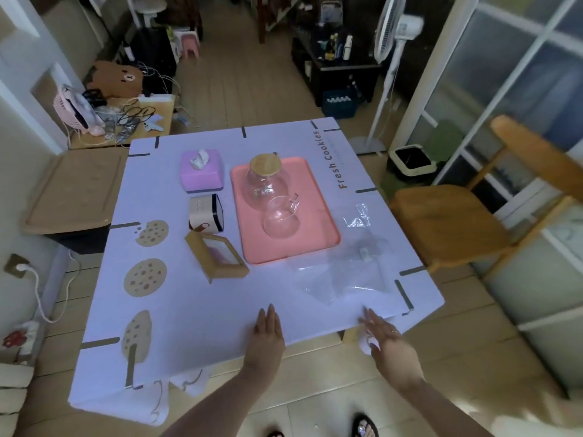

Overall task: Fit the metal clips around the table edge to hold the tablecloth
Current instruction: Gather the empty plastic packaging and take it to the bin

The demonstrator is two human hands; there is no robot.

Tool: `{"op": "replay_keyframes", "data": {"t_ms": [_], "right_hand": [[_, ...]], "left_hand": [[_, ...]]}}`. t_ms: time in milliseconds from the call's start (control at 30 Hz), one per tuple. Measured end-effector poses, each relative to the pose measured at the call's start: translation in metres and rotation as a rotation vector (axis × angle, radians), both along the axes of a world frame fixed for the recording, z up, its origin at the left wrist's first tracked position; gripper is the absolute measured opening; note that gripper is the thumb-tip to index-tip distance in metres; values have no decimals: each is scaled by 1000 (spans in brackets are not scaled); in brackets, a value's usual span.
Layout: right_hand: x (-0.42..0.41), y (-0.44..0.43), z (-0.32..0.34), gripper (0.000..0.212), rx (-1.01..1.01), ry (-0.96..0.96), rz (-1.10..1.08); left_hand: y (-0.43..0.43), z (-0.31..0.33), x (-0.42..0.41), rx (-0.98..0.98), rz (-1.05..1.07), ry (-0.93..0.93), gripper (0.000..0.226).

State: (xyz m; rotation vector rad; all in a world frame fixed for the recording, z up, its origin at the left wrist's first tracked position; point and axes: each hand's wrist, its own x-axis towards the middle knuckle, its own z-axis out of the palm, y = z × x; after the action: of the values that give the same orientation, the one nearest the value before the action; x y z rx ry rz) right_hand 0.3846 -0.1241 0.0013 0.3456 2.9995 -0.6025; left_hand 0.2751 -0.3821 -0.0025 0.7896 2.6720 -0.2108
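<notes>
Pressing left grip (267, 329) flat, open, empty on tablecloth (202, 316); right grip (380, 331) open at counter edge, nearer unclipped stretch; clip in it cannot tell.

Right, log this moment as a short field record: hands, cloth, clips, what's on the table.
left hand: flat, palm down on the tablecloth near the front edge
right hand: open at the front edge, no clip visible in it
clips: dark strips along all four edges
pink tray: holds glass jar with wooden lid and glass cup
also on table: purple tissue box, clear plastic bag
</notes>
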Motion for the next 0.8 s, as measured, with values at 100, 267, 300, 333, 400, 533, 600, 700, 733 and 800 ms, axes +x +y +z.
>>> {"op": "replay_keyframes", "data": {"t_ms": [100,267,300,333,400,533,600,700,733,800], "right_hand": [[-5,38,7,60,50,44,-69],[-8,111,-1,68,75,-51,8],[-7,122,-6,65,111,-72,80],[-6,134,-8,58,142,-125,163],[-6,154,-19,51,201,-216,316],[-8,169,-15,55,253,-244,506],[-10,175,-18,81,220,-225,552],[-13,175,-20,96,210,-192,560],[-16,173,-23,96,223,-119,544],[-18,169,-26,99,210,-72,507]], "left_hand": [[-1,-14,-5,-34,29,3,46],[19,-7,-5,14,87,34,38],[26,-5,-4,20,99,70,35],[35,-5,-1,43,94,116,35],[58,-7,11,89,31,164,46],[120,-3,37,202,-36,76,53],[153,0,46,204,-68,28,53],[198,0,56,216,-109,-19,46],[212,0,58,237,-115,-24,47],[235,2,60,258,-101,-71,66]]}}
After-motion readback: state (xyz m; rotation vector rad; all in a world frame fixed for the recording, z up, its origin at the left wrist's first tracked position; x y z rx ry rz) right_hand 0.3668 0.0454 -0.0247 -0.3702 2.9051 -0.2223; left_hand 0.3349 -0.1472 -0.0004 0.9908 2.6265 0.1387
